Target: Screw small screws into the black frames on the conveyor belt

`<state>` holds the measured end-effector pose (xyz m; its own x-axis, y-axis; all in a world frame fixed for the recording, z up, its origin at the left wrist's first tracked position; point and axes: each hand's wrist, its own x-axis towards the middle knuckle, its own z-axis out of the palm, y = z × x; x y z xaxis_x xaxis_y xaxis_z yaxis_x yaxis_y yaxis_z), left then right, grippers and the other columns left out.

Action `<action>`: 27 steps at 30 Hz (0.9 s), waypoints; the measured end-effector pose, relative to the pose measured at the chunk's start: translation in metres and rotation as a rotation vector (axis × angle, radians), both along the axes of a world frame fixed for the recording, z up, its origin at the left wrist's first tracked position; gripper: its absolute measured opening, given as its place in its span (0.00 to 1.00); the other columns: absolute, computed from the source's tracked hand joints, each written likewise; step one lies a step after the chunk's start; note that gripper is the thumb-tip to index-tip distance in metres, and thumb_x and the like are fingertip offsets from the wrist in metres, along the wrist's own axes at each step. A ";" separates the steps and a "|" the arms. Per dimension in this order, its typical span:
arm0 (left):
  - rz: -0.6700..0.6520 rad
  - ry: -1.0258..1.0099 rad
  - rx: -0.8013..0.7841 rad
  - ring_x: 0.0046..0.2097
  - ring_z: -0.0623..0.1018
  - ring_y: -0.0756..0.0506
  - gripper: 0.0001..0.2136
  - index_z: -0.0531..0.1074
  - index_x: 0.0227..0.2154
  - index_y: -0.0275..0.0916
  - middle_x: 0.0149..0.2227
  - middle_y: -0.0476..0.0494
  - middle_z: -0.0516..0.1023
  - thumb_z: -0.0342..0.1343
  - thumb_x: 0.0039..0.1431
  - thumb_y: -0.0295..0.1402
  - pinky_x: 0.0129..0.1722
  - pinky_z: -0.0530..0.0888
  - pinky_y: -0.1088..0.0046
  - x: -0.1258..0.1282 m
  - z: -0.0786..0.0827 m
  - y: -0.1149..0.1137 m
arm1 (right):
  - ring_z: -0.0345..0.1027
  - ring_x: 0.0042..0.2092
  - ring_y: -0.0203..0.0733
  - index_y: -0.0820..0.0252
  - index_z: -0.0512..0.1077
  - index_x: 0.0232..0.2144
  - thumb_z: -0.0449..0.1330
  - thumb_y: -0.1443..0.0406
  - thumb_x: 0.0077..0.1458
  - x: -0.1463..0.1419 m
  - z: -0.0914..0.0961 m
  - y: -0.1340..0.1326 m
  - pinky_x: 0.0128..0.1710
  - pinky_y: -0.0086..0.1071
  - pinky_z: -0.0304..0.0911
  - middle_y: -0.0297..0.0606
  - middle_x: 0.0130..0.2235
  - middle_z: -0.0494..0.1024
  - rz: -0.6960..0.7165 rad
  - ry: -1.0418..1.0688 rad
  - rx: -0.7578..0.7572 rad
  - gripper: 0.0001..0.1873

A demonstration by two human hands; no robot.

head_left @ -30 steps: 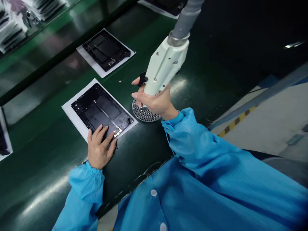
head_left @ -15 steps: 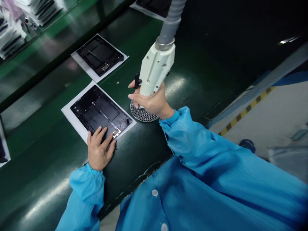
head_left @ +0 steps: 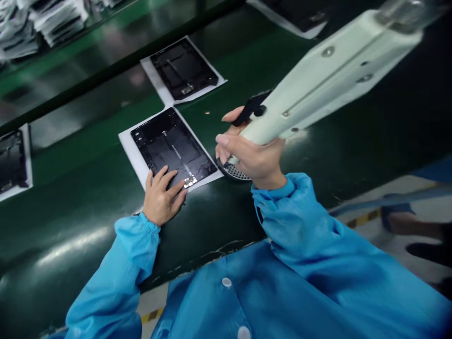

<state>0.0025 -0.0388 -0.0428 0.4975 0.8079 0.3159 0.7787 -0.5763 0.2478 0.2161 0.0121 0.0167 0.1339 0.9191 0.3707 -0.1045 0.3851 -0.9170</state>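
My left hand [head_left: 162, 198] lies with its fingers spread on the near edge of a black tablet housing [head_left: 169, 155]. The housing rests open side up on a white sheet [head_left: 137, 150], with a ribbon cable [head_left: 176, 153] and a small circuit board [head_left: 189, 182] showing inside. Just to the right, my right hand [head_left: 259, 162] is wrapped round a pale green-white hand tool [head_left: 328, 70] with a black lever [head_left: 250, 109]. A perforated metal disc [head_left: 236, 173] shows at the tool's lower end, beside the sheet's right corner; my fingers partly cover it.
Another housing [head_left: 185, 70] lies on its sheet beyond this one. More housings are at the left edge [head_left: 12, 160] and top right [head_left: 300, 12]. Stacked parts [head_left: 56, 19] stand on a shelf at upper left. A person's leg [head_left: 416, 222] shows beyond the dark green table [head_left: 197, 226].
The tool has tilted over, its upper end swinging right and toward the camera, still in my right hand. My left hand stays on the housing. The whole view has shifted.
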 end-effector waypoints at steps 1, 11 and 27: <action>0.017 0.006 -0.013 0.61 0.66 0.34 0.12 0.78 0.43 0.43 0.54 0.36 0.73 0.54 0.62 0.39 0.60 0.58 0.44 -0.001 0.000 -0.001 | 0.60 0.17 0.35 0.53 0.67 0.37 0.67 0.56 0.48 -0.010 0.001 -0.004 0.21 0.35 0.65 0.24 0.17 0.65 0.051 -0.009 -0.010 0.17; 0.034 0.018 -0.135 0.63 0.62 0.32 0.15 0.75 0.49 0.46 0.59 0.35 0.67 0.52 0.63 0.42 0.59 0.56 0.40 -0.009 -0.002 -0.012 | 0.65 0.22 0.34 0.58 0.64 0.39 0.65 0.62 0.49 -0.069 -0.025 -0.022 0.28 0.33 0.69 0.27 0.22 0.68 0.294 -0.130 -0.114 0.17; 0.023 0.018 -0.186 0.64 0.60 0.31 0.16 0.74 0.51 0.45 0.61 0.35 0.65 0.52 0.63 0.41 0.60 0.54 0.38 -0.012 -0.002 -0.014 | 0.71 0.30 0.40 0.58 0.70 0.31 0.63 0.63 0.51 -0.071 -0.033 -0.028 0.41 0.42 0.72 0.30 0.19 0.67 0.341 -0.265 -0.095 0.06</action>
<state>-0.0090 -0.0525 -0.0452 0.4827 0.8626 0.1515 0.7964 -0.5042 0.3340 0.1456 -0.0164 -0.0162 -0.2713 0.9259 0.2630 0.0323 0.2818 -0.9589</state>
